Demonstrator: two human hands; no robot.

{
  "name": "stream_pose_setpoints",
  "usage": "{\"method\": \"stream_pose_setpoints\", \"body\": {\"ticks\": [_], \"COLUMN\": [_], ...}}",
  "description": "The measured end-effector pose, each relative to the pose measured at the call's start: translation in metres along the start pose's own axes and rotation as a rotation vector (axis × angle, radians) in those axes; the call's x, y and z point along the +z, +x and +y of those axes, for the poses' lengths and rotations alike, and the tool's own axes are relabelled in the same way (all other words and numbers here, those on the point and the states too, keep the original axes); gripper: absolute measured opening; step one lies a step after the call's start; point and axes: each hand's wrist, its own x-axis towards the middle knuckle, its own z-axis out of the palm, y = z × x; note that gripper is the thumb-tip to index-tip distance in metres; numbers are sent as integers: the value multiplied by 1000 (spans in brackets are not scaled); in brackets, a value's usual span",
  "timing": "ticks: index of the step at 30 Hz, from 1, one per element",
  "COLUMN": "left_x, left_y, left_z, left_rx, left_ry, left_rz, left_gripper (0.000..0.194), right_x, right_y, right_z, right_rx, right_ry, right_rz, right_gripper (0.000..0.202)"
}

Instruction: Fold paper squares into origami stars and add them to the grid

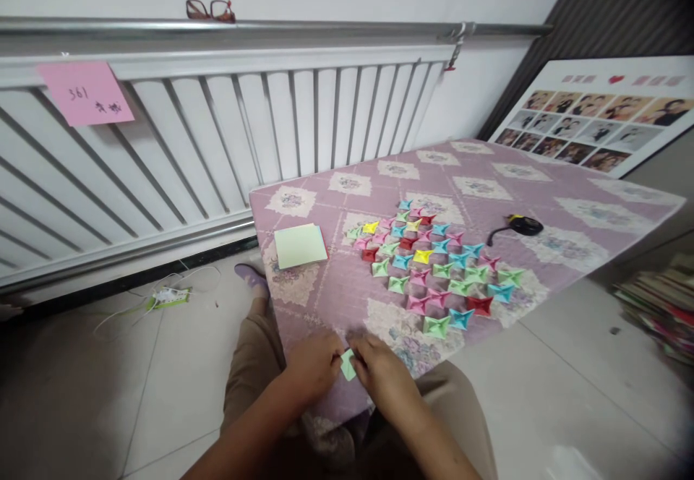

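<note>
On my head-camera feed, the left hand [316, 364] has its fingers curled in, gripping the left edge of a small pale-green paper [348, 366] at the lower centre of the frame. I see the right hand [384, 373] pinching the opposite edge, its fingers nearly closed. Centre right, rows of coloured folded-paper pieces [421, 256] stand on the patterned surface [339, 288]; left of them I have a paper stack [299, 246].

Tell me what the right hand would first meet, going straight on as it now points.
The right hand would probably meet the left hand, beyond the green paper between them; depth is unclear.
</note>
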Motion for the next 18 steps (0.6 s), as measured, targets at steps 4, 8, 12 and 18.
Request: {"method": "stream_pose_setpoints", "body": {"ticks": [4, 8, 12, 18], "left_x": [2, 11, 27, 49], "left_y": [-4, -19, -39, -52], "left_z": [1, 3, 6, 4], "left_rx": [7, 68, 178, 168], "left_ry": [46, 135, 217, 276], "left_rz": [9, 64, 120, 166], "left_gripper": [16, 18, 28, 48], "right_x": [-1, -4, -4, -5], "right_y": [4, 6, 7, 11], "right_z": [2, 1, 2, 1], "right_rx": [-33, -20, 7, 2], "right_ry": [33, 40, 62, 95], "right_rz": [-27, -29, -45, -34], "right_gripper": [24, 21, 19, 18]}}
